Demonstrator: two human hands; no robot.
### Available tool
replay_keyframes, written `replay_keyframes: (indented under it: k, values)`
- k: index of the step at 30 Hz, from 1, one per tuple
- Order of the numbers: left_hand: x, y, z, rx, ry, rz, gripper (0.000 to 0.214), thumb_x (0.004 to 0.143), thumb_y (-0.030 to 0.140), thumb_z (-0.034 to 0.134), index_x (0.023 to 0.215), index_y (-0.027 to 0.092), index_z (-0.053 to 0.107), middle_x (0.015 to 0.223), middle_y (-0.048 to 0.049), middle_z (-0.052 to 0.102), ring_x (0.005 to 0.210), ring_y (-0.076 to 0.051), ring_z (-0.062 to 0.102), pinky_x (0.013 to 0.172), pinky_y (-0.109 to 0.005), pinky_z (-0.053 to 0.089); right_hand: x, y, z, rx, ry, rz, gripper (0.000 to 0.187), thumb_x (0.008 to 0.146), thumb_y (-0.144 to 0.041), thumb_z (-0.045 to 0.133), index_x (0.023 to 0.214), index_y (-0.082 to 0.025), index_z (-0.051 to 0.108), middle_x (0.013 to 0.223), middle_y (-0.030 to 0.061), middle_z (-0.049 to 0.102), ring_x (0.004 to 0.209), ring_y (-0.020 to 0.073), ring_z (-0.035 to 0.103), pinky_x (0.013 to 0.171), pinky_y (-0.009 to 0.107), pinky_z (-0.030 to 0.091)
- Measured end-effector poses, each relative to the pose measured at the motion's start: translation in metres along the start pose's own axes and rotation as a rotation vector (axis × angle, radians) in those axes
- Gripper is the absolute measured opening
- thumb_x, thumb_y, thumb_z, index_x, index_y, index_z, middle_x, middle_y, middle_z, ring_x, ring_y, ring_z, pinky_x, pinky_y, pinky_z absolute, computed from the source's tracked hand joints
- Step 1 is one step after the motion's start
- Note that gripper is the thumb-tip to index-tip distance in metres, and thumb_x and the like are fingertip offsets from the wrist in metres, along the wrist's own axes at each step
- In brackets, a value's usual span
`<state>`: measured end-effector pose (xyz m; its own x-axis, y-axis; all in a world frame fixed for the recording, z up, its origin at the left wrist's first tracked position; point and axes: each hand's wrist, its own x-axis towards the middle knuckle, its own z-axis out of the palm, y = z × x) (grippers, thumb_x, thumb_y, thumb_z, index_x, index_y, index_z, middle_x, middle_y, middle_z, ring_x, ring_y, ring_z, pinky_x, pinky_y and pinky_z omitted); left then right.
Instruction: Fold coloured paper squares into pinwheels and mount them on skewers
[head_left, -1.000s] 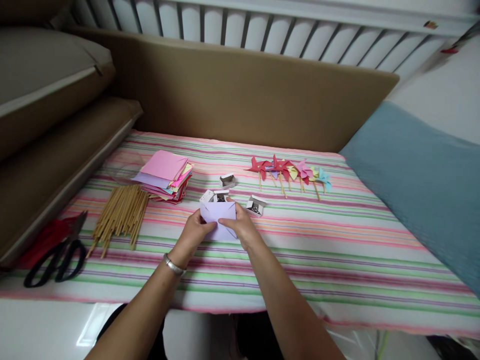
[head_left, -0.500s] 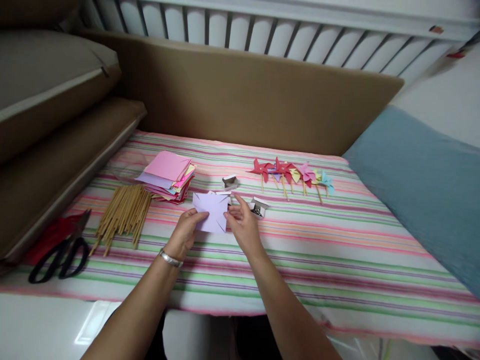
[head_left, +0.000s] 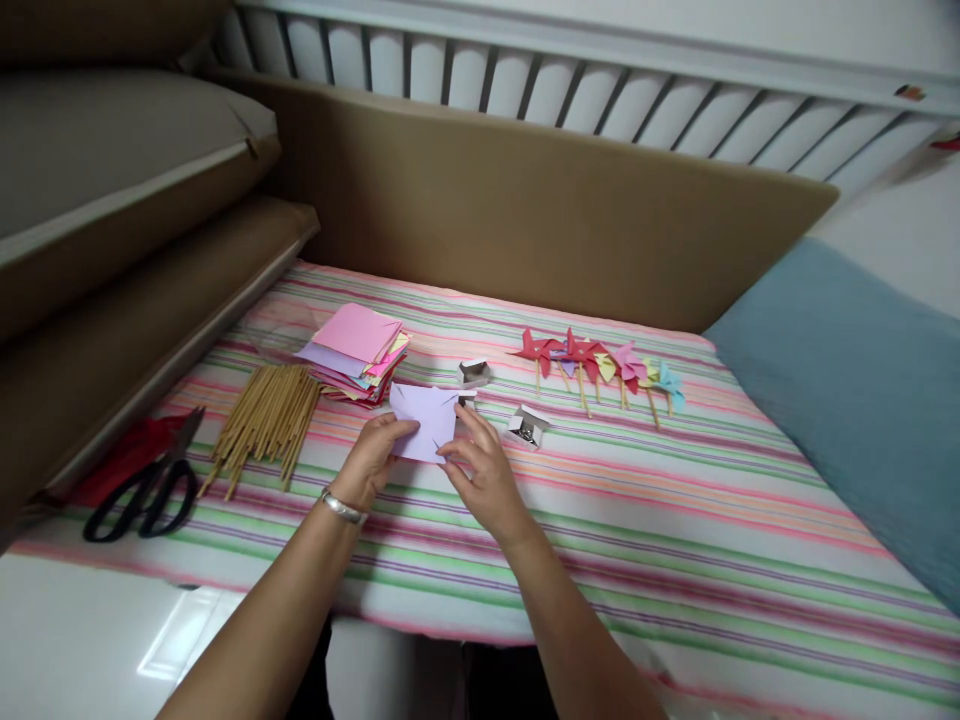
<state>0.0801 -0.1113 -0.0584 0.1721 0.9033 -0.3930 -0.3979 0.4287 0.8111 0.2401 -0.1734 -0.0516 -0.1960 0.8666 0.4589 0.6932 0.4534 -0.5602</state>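
Observation:
A square sheet of purple paper [head_left: 424, 418], slit inward from its corners, is held up over the striped cloth. My left hand [head_left: 373, 452] grips its left side, thumb on top and the other fingers behind. At the lower right corner, my right hand [head_left: 480, 468] has its fingers closed on the paper's edge. Behind the sheet, partly covered by it and my right fingers, is a small white box [head_left: 466, 399]. Just right of my right hand, another small open box [head_left: 529, 427] contains small dark metal pieces.
A stack of coloured paper squares [head_left: 356, 340], a bundle of thin sticks [head_left: 262, 425] and black-handled scissors [head_left: 146, 490] lie to the left. Several finished paper pinwheels [head_left: 581, 355] rest at the back right. One more small box [head_left: 474, 373] stands behind the purple sheet. Brown cushions [head_left: 150, 290] border the left.
My right hand has slid down from the sheet's right edge to its lower right corner. My left hand keeps its hold. The view has shifted slightly left.

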Motion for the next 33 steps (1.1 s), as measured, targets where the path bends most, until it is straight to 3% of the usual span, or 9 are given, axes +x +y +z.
replay_keyframes:
  k: [6,14,28,33]
  values:
    - [-0.004,-0.008,0.008,0.137,-0.002,0.036,0.020,0.050,0.021,0.073,0.067,0.011,0.068,0.057,-0.0015,0.066,0.050,-0.012,0.055,0.053,-0.023,0.040,0.004,0.000,-0.002,0.050,0.064,0.113,0.008,0.080,-0.021,0.059,0.079,-0.022,0.067,0.139,0.0074,0.042,0.135,0.0245,0.026,0.107,0.046,0.027]
    - [-0.006,-0.017,0.012,0.316,-0.093,0.087,0.019,0.052,0.025,0.073,0.064,0.012,0.069,0.055,-0.0007,0.062,0.052,-0.013,0.052,0.053,-0.024,0.036,0.006,0.002,-0.001,0.040,0.117,0.239,0.006,0.075,-0.022,0.063,0.071,-0.022,0.067,0.138,0.0056,0.045,0.135,0.0268,0.026,0.106,0.048,0.026]
    - [-0.009,-0.009,0.009,0.240,-0.280,-0.080,0.024,0.053,0.030,0.076,0.068,0.012,0.071,0.059,-0.0020,0.064,0.052,-0.011,0.052,0.055,-0.023,0.035,0.005,0.005,0.002,0.017,0.087,0.296,0.003,0.071,-0.021,0.067,0.069,-0.021,0.065,0.136,0.0085,0.047,0.133,0.0280,0.030,0.105,0.049,0.027]
    - [-0.007,-0.010,0.008,0.328,-0.266,0.006,0.019,0.054,0.026,0.075,0.067,0.013,0.071,0.058,-0.0010,0.063,0.054,-0.012,0.052,0.057,-0.023,0.036,0.006,0.005,0.003,0.004,0.106,0.317,0.008,0.068,-0.019,0.067,0.076,-0.021,0.064,0.135,0.0100,0.047,0.131,0.0295,0.031,0.105,0.051,0.027]
